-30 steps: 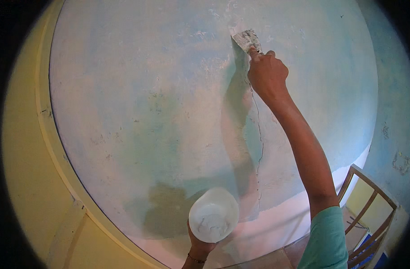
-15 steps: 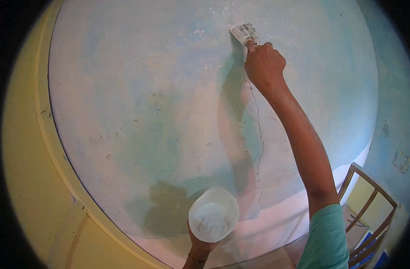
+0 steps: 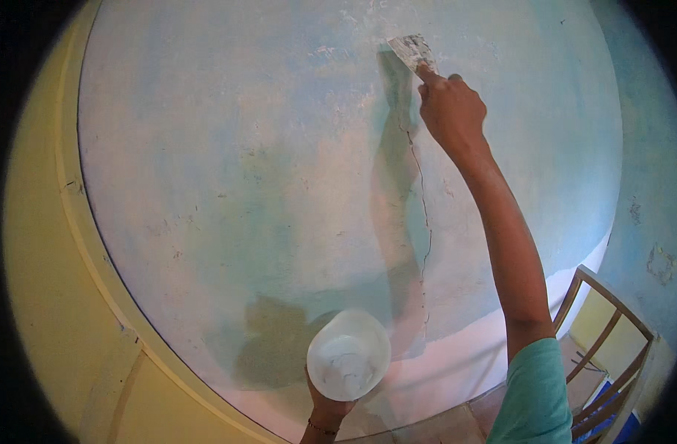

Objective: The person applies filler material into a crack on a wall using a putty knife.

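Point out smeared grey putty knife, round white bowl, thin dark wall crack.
Smeared grey putty knife (image 3: 413, 52): head view, on the blade.
Round white bowl (image 3: 371, 332): head view, on the inner wall.
Thin dark wall crack (image 3: 427, 218): head view, about midway along.

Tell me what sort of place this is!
It's probably a room inside a building, maybe a home. I can see a wall with worn paint and a long crack, what looks like a tiled floor, and some wooden furniture, perhaps a chair.

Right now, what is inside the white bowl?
Inside the white bowl is whitish paste-like material; the bowl's floor beneath it is covered, so its depth cannot be told.
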The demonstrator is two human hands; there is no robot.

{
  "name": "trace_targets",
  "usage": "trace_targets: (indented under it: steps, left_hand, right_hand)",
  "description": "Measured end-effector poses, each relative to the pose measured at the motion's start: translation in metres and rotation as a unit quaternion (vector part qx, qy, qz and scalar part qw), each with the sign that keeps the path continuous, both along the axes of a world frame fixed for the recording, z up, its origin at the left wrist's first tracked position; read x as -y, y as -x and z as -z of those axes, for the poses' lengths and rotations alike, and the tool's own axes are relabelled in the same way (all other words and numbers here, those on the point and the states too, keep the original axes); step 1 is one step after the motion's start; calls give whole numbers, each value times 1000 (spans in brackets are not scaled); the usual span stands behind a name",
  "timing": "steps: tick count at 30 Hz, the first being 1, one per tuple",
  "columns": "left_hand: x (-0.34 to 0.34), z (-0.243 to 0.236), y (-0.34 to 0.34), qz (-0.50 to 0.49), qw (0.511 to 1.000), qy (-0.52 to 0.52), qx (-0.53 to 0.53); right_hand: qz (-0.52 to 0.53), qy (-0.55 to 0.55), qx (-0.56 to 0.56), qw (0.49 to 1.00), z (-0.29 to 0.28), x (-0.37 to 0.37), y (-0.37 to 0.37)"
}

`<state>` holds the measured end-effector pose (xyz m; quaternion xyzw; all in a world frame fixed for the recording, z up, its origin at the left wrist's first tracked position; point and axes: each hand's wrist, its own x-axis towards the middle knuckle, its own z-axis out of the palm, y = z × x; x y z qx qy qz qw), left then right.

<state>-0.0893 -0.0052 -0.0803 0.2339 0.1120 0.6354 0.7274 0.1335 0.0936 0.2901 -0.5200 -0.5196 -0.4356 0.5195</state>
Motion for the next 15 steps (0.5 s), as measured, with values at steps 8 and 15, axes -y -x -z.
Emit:
trace_targets:
  steps: [8,15]
  left_hand:
    - [4,13,10,-26,999,16,23]
    - [15,14,5,37,993,-13,115]
  right_hand:
    - [-76,23,9,997,114,-7,-36]
    - [-46,-21,96,994,141,-34,-74]
